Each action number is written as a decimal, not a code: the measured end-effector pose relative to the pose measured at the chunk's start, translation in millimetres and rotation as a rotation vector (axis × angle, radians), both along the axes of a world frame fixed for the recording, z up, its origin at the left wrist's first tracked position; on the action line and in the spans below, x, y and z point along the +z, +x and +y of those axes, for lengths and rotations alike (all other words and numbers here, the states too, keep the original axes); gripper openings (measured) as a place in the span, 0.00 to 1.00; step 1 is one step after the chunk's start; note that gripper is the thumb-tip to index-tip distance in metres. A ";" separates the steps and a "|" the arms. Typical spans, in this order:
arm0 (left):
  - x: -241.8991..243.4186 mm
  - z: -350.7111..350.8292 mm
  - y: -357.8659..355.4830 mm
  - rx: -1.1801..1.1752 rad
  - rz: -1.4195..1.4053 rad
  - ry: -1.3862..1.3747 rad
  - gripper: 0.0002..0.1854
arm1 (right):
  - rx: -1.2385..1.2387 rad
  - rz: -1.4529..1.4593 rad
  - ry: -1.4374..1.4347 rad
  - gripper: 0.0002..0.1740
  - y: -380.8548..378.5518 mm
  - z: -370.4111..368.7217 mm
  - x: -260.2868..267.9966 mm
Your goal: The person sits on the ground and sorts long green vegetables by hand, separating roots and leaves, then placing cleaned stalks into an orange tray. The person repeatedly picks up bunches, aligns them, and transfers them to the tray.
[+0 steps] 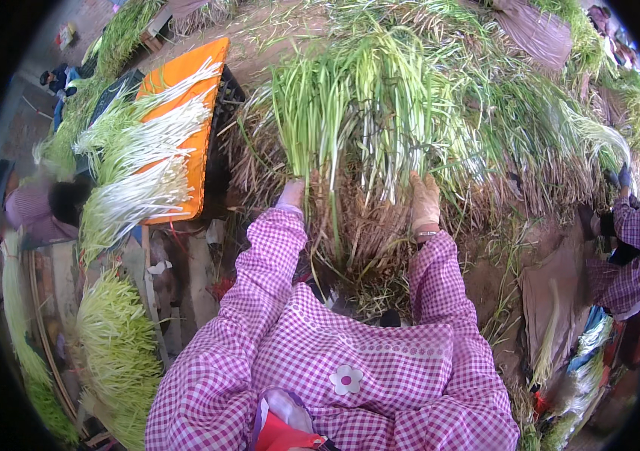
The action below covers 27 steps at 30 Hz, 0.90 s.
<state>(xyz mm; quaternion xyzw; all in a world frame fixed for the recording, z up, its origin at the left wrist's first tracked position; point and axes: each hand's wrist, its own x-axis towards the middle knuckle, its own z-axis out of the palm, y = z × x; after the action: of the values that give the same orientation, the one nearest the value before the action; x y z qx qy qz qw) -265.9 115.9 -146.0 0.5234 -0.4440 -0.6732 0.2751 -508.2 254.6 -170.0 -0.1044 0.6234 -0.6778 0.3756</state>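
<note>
A thick mass of long green leafy stalks with white lower stems [359, 113] lies before me, over brown, dry lower leaves [359, 225]. My left hand [291, 193], in a pale glove, is at the left edge of these stalks. Opposite it, my right hand [424, 200], in a light tan glove, rests against their right side near the white stems, fingers pointing away from me. Whether either hand grips any stalks cannot be made out. A metal band shows at my right wrist.
At left, trimmed white-stemmed stalks [156, 160] lie on an orange-covered board [198, 191] above a dark crate. Yellow-green bundles [117, 349] stand lower left. A co-worker in a checked top [635, 242] is at right, another person [41, 208] at left. More unsorted stalks [534, 129] extend rightward.
</note>
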 end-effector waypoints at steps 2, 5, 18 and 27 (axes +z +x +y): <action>4.3 -1.2 -0.8 -0.022 -0.037 -0.065 0.25 | -0.031 0.015 0.043 0.42 9.2 -5.5 2.2; 18.2 -3.3 1.0 -0.049 -0.069 -0.159 0.27 | -0.023 0.040 -0.041 0.41 26.3 -11.8 12.7; 2.5 -30.6 24.4 0.148 -0.120 -0.271 0.23 | 0.429 1.072 0.287 0.25 45.8 -20.6 60.1; 73.4 -22.6 -46.6 -0.136 -0.485 -1.353 0.33 | -0.136 0.745 0.345 0.19 -151.4 71.4 -41.6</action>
<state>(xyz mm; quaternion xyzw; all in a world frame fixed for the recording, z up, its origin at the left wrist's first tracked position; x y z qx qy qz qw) -312.5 93.3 -72.5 0.3445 -0.8437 -0.1314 0.3902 -659.6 325.9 -211.6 -0.2367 0.8266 -0.5025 0.0909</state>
